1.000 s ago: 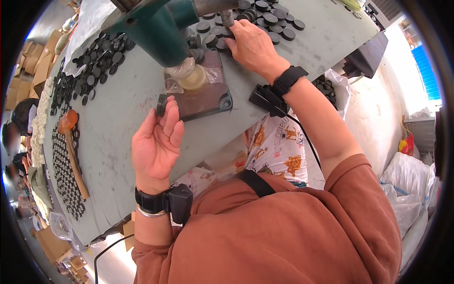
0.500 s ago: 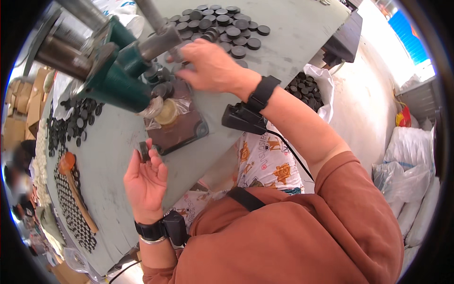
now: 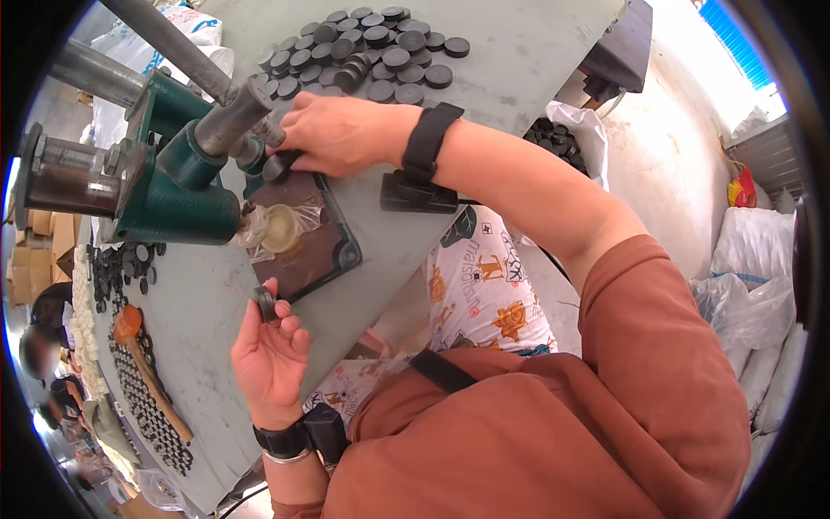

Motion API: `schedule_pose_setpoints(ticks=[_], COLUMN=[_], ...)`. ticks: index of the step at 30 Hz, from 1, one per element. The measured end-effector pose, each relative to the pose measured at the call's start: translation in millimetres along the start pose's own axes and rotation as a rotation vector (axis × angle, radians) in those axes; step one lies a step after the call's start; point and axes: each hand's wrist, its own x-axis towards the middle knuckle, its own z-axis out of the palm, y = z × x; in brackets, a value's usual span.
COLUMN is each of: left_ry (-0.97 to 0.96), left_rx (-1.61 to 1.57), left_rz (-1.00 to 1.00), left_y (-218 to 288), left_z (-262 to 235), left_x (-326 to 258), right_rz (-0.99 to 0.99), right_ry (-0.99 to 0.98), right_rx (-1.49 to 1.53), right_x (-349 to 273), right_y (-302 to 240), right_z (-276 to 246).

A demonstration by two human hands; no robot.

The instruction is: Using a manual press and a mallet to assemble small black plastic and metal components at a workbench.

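My left hand (image 3: pixel 272 363) is palm up near the front of the bench, with a small black disc (image 3: pixel 265 304) pinched upright between thumb and fingertips. Across the base of a green hand press (image 3: pixel 177 195), my right hand (image 3: pixel 337 134) reaches in from the right. Its fingers are closed on another black disc (image 3: pixel 277 166) beside the press's steel column, and they partly hide it. On the press's brown base plate (image 3: pixel 298 270), close to both hands, sits a round cream-coloured piece (image 3: pixel 281 229) wrapped in clear plastic.
Many loose black discs (image 3: pixel 396 59) lie beyond my right hand. At left, more dark discs (image 3: pixel 130 264) and an orange-headed mallet (image 3: pixel 130 324) rest near rows of small pieces (image 3: pixel 143 394). A white sack of discs (image 3: pixel 584 138) stands past the bench's right edge.
My right hand has moved left and slightly down, from near the disc pile to the disc beside the press. My left hand keeps its disc, almost in place. The view has shifted slightly.
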Motion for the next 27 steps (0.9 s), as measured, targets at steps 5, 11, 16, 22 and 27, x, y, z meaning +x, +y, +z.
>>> schedule_pose_setpoints(ticks=[5, 11, 16, 22, 27], left_ry=[0.040, 0.127, 0.063, 0.212, 0.204], left_rx=[0.032, 0.102, 0.097, 0.278, 0.498], left_rz=[-0.022, -0.035, -0.073, -0.071, -0.083], left_y=[-6.0, -19.4, -21.8, -32.8, -38.4], left_z=[5.0, 20.5, 15.4, 38.8, 62.7], left_x=[4.9, 11.1, 14.9, 23.3, 40.7], right_rz=[0.175, 0.371, 0.479, 0.463, 0.553], right_ry=[0.117, 0.345, 0.216, 0.230, 0.477], right_rx=[-0.201, -0.371, 0.088, 0.109, -0.041], right_x=[-7.3, -3.2, 11.3, 14.8, -35.9], right_y=[29.7, 24.3, -33.5, -27.2, 0.7], right_z=[11.1, 4.5, 12.1, 36.8, -1.4])
